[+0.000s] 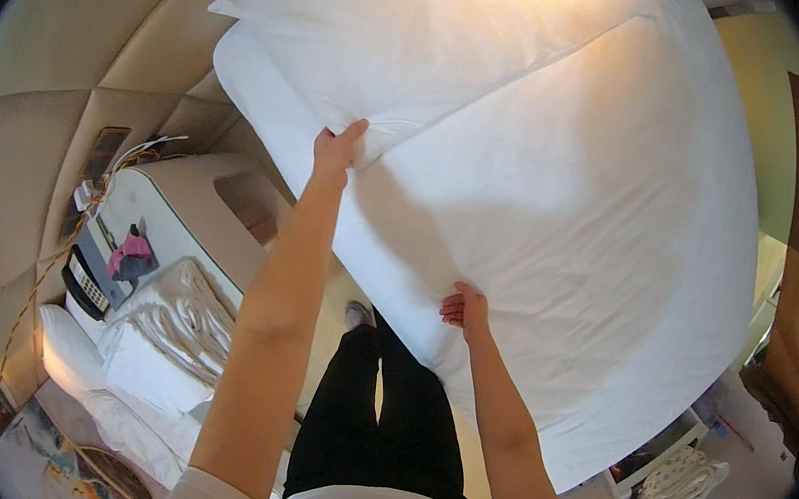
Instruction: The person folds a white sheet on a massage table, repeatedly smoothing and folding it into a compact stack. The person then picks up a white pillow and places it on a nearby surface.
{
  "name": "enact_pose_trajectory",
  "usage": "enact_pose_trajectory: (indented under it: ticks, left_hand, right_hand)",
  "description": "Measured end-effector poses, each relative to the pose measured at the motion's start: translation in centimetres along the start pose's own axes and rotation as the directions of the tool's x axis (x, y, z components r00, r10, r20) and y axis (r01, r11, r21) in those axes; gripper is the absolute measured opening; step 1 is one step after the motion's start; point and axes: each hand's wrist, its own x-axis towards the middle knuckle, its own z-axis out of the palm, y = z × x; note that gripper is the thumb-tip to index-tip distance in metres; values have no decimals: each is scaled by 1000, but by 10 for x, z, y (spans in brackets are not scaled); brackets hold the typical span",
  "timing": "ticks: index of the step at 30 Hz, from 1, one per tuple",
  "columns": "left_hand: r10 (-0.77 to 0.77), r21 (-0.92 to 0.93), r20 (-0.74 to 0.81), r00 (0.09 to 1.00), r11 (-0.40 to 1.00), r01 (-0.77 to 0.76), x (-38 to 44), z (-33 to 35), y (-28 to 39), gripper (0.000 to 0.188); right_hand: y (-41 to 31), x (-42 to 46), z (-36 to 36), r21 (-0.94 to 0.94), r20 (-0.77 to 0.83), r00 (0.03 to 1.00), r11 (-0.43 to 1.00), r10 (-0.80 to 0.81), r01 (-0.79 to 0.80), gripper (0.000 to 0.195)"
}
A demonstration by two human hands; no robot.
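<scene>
My left hand point(338, 148) grips the near corner of a loose white bedding piece point(409, 49), thumb on top. Whether this is a large pillow or a folded cover, I cannot tell. Its other corner sticks out toward the headboard. Beneath it, a smooth white sheet point(560, 217) covers the bed, with wrinkles on the right side. My right hand point(465, 308) is at the near side of the bed, over the sheet, with fingers partly curled and nothing visible in it. Contact between that hand and the sheet is unclear.
A padded beige headboard point(30, 152) runs along the left. Beside the bed stands a nightstand point(181, 230) with a telephone point(87, 284) and cables point(113, 173). White linens point(164, 340) are piled at lower left. Folded textiles point(678, 482) lie at lower right.
</scene>
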Motion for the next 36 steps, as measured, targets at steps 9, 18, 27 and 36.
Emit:
enact_pose_trajectory:
  ticks: [9, 18, 27, 36]
  left_hand:
    - [633, 205, 617, 467, 445, -872, -140, 41, 108, 31]
    - [149, 52, 976, 161, 559, -828, -351, 7, -12, 27]
    - [-479, 470, 826, 298, 293, -833, -374, -97, -191, 26]
    - [-372, 364, 878, 303, 106, -925, -442, -31, -212, 25]
  right_hand:
    - [-10, -49, 10, -16, -208, 814, 835, -541, 551, 28]
    - [-48, -366, 52, -575, 199, 24, -97, -980, 813, 84]
    - [109, -275, 53, -654, 552, 252, -226, -795, 722, 55]
    - [140, -274, -20, -301, 216, -52, -117, -975, 946, 31]
